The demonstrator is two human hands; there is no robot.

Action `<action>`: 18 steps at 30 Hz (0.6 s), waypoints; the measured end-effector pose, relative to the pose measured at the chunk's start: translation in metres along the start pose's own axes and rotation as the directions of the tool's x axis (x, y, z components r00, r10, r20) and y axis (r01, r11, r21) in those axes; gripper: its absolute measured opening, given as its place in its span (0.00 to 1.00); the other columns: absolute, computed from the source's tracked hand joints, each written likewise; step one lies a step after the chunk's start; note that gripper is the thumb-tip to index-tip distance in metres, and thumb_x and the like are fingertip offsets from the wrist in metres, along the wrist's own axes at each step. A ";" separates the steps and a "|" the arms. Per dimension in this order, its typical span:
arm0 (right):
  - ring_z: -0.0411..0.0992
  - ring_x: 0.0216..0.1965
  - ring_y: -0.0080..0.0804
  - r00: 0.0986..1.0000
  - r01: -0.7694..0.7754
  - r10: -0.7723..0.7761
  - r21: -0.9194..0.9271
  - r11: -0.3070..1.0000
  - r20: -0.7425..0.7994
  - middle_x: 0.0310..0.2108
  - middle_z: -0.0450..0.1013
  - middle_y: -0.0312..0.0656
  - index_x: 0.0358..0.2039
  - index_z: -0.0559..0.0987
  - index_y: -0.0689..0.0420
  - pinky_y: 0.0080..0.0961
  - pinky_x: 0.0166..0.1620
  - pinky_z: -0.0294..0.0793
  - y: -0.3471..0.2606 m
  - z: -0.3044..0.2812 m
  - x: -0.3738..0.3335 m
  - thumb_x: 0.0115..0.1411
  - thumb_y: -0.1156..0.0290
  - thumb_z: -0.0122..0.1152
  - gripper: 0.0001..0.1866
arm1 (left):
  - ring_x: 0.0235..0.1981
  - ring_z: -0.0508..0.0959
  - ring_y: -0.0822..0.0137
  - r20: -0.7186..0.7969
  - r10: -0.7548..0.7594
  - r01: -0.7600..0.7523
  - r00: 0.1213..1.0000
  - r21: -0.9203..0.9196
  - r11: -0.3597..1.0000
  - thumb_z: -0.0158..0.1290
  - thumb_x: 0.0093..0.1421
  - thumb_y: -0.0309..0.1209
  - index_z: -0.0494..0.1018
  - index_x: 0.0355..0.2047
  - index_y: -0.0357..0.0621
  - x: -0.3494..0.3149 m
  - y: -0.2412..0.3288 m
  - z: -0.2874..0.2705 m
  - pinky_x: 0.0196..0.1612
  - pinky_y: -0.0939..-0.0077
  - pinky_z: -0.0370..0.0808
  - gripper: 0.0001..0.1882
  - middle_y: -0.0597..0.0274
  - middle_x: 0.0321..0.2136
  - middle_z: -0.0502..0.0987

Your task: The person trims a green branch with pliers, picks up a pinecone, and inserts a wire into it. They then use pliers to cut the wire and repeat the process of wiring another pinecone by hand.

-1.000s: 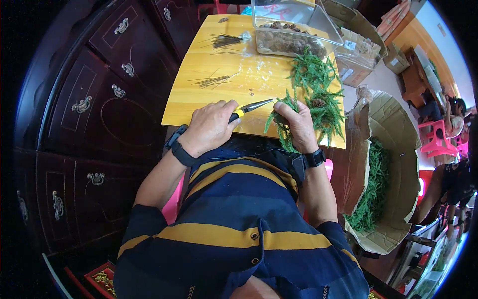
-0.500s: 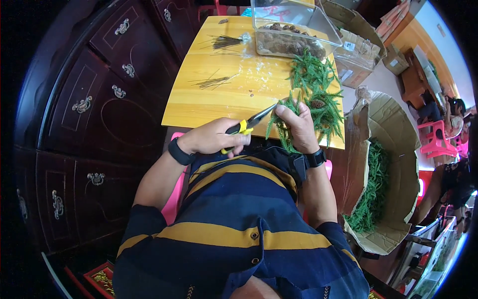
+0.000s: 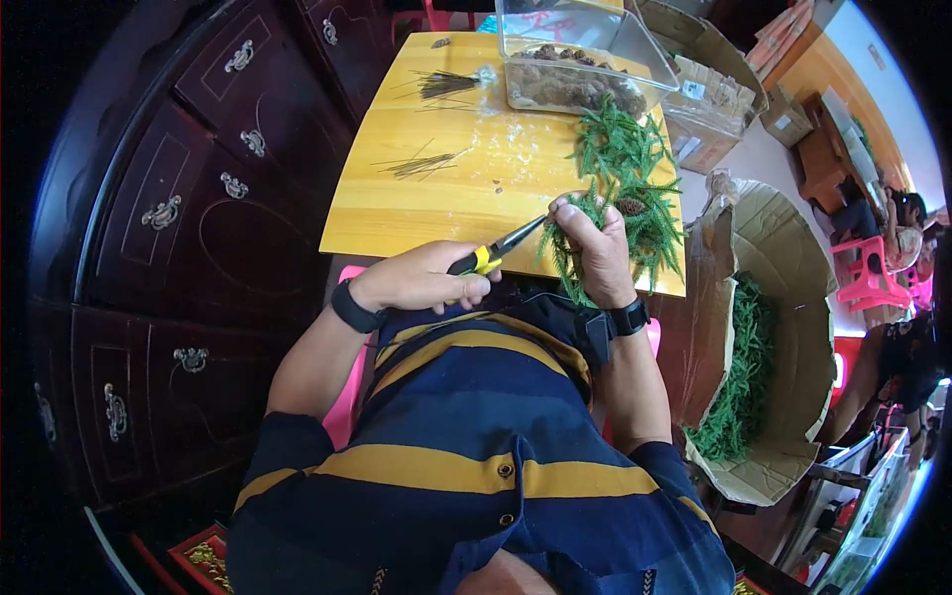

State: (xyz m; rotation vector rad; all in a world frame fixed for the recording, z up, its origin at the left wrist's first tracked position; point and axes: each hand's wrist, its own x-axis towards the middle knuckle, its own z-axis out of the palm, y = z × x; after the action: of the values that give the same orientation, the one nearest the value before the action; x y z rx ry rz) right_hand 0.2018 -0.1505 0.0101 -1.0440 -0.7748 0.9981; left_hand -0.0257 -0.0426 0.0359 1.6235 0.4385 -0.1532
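Note:
My left hand [image 3: 421,278] is closed around the yellow-and-black handles of long-nose pliers [image 3: 515,239]. Their jaws point up and right, with the tip touching or just beside the greenery at my other hand's fingertips. My right hand [image 3: 601,253] pinches an artificial pine sprig [image 3: 561,260], its green needles hanging below the fingers. More green pine branches [image 3: 620,149] lie on the table's right side, and a brown pine cone [image 3: 631,206] sits among them. Whatever the plier tip grips is too small to make out.
On the wooden table [image 3: 397,213] lie thin dark wires [image 3: 421,164] and a wire bundle [image 3: 446,85]. A clear plastic bin [image 3: 585,84] of pine cones stands at the back. An open cardboard box [image 3: 793,347] with greenery is at right; dark drawers [image 3: 198,248] at left. People sit far right.
The pliers have turned slightly, and my left fingers have closed further around the handles. My right hand keeps its pinch on the sprig in nearly the same place.

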 end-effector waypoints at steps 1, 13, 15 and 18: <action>0.74 0.36 0.19 0.999 0.026 -0.026 0.010 1.000 -0.035 0.35 0.79 0.34 0.41 0.80 0.59 0.18 0.42 0.72 0.001 0.001 0.001 0.62 0.73 0.64 0.08 | 0.33 0.81 0.61 -0.147 0.081 -0.045 0.986 0.230 0.972 0.54 0.67 0.40 0.71 0.48 0.40 0.000 -0.002 0.001 0.30 0.72 0.75 0.18 0.56 0.31 0.79; 0.75 0.39 0.18 0.985 0.115 -0.139 -0.205 0.972 -0.103 0.39 0.80 0.36 0.43 0.82 0.62 0.18 0.45 0.74 0.008 0.009 0.001 0.63 0.74 0.65 0.09 | 0.42 0.77 0.46 -0.522 0.524 0.245 0.673 0.826 0.508 0.58 0.56 0.25 0.68 0.50 0.41 0.009 0.007 0.020 0.42 0.52 0.75 0.22 0.47 0.38 0.74; 0.74 0.39 0.17 0.982 0.115 -0.146 -0.236 0.965 -0.119 0.39 0.79 0.34 0.43 0.82 0.62 0.17 0.45 0.74 0.008 0.011 0.000 0.63 0.74 0.66 0.09 | 0.42 0.76 0.47 -0.526 0.531 0.248 0.664 0.825 0.508 0.57 0.55 0.25 0.68 0.51 0.41 0.010 0.006 0.021 0.42 0.52 0.76 0.22 0.48 0.37 0.73; 0.73 0.38 0.16 0.981 0.113 -0.151 -0.280 0.953 -0.118 0.38 0.79 0.32 0.43 0.82 0.61 0.17 0.44 0.73 0.010 0.009 0.000 0.62 0.74 0.66 0.09 | 0.41 0.77 0.48 -0.527 0.525 0.268 0.668 0.829 0.491 0.57 0.55 0.25 0.68 0.50 0.41 0.012 0.006 0.019 0.41 0.52 0.76 0.22 0.49 0.37 0.73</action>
State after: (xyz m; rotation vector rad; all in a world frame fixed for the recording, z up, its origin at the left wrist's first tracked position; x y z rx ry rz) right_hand 0.1907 -0.1454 0.0040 -1.2663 -0.8715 0.7084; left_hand -0.0095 -0.0597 0.0354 2.7650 0.9556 0.5801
